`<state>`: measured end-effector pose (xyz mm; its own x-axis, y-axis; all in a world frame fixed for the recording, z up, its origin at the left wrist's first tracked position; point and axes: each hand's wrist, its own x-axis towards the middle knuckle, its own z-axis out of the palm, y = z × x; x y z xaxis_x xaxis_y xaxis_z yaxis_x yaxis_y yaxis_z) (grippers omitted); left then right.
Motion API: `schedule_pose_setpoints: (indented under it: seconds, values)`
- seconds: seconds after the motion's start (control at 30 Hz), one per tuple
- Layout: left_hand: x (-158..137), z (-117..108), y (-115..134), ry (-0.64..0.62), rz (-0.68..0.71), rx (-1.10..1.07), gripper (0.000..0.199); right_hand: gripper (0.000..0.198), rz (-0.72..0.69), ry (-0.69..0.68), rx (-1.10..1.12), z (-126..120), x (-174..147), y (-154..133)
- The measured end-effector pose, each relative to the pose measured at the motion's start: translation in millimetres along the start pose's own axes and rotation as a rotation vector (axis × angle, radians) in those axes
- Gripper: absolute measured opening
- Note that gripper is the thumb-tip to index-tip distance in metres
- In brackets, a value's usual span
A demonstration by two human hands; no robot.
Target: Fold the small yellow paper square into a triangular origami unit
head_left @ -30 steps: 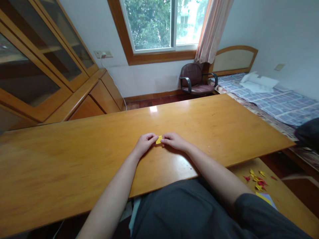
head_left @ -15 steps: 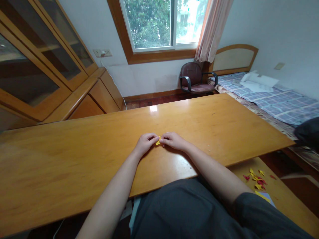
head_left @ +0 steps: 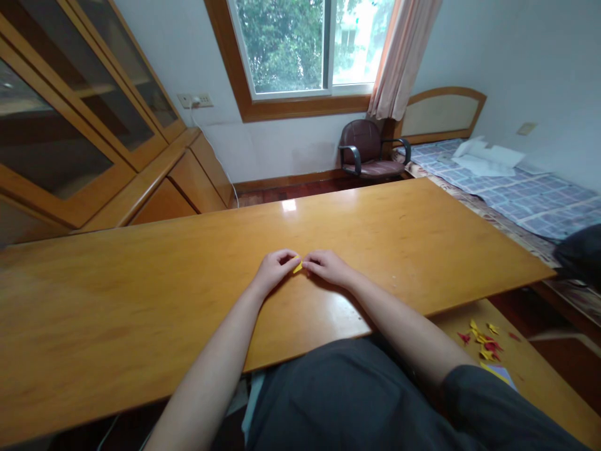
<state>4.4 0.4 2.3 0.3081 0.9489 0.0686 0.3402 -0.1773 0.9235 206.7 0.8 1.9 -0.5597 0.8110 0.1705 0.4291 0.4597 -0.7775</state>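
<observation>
A small folded piece of yellow paper (head_left: 298, 268) is between my two hands, just above or on the wooden table (head_left: 154, 294). My left hand (head_left: 275, 269) pinches its left side between thumb and fingers. From the other side, my right hand (head_left: 325, 264) has its fingertips closed on the paper's right edge. Fingers cover part of the paper, so its full shape is hidden.
On a lower surface at the right lie several folded yellow and red paper figures (head_left: 488, 344) and a stack of paper sheets (head_left: 500, 373). A maroon armchair (head_left: 364, 147) stands beyond the table, near a bed (head_left: 530, 194). Glass-door cabinets (head_left: 75, 125) line the left.
Both hands stay in nearly the same place. The yellow paper looks slightly narrower and turned between the fingertips.
</observation>
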Motion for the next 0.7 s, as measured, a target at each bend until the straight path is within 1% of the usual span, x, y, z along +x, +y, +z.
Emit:
schedule_pose_setpoints:
  seconds: [0.1, 0.27, 0.47, 0.7]
  values:
    - [0.0, 0.4, -3.0, 0.004, -0.006, 0.02, 0.028, 0.027, -0.011, -0.02, -0.031, -0.1, -0.1, -1.3]
    - [1.1, -1.5, -8.5, 0.026, -0.017, 0.004, 0.03, 0.026, -0.009, -0.01, -0.03, 0.5, -0.4, 0.4]
    - [3.8, -1.4, -13.0, 0.027, 0.0, -0.01, 0.032, 0.024, 0.011, -0.002, 0.015, -0.8, -0.4, -1.5]
    - [4.4, 1.0, -12.5, 0.053, -0.073, -0.1, 0.036, 0.024, 0.05, 0.055, 0.065, 0.7, -0.1, 0.4]
